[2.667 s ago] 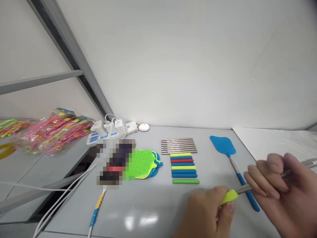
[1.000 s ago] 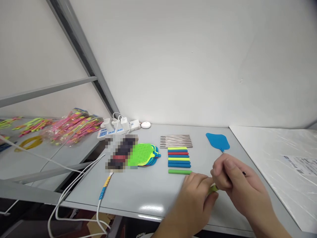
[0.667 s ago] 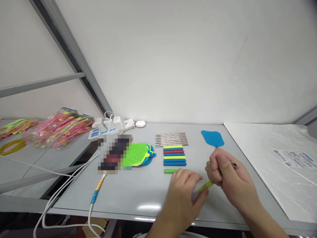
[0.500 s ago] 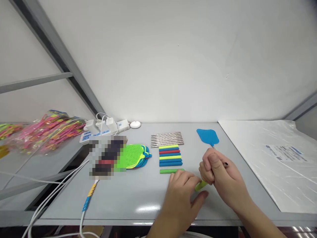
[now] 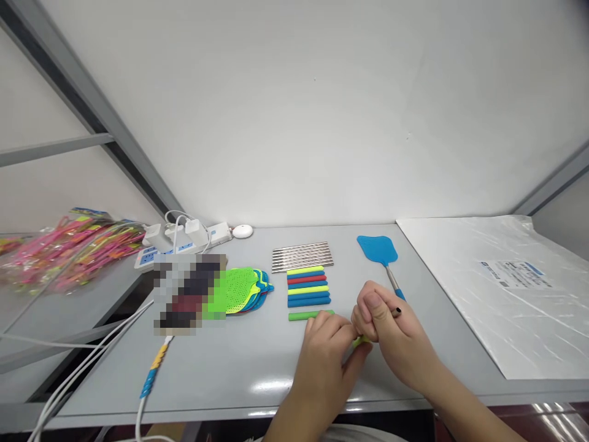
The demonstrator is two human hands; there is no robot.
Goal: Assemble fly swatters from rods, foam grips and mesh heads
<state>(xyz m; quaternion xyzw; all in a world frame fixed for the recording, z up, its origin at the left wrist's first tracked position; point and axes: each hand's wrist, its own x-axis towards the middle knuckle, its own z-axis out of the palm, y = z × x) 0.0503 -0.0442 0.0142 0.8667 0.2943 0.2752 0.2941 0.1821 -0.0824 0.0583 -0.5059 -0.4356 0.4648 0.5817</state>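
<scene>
My left hand [image 5: 324, 356] pinches a yellow-green handle tube [image 5: 361, 340], most of it hidden between my two hands. Beside it, my right hand [image 5: 396, 331] is a fist around a thin metal rod [image 5: 396, 312], whose dark hollow end pokes out past the thumb. Whether the rod sits inside the tube is hidden. A single green handle tube [image 5: 306, 316] lies just beyond my left fingers. Behind my right hand lies a blue fly swatter [image 5: 378, 249] with a metal shaft and a blue handle partly covered by the hand.
Several coloured handle tubes [image 5: 308, 286] lie in a row, with metal rods [image 5: 302, 256] behind them. Swatter heads [image 5: 242, 288] are stacked at left, beside a blurred-out item [image 5: 188, 294], a power strip [image 5: 184, 247] and cables. A wrapped white sheet [image 5: 469, 294] covers the right side.
The view has shifted slightly, and more of the blue swatter's shaft and handle now shows. My hands are closer together, with less of the yellow-green tube visible between them.
</scene>
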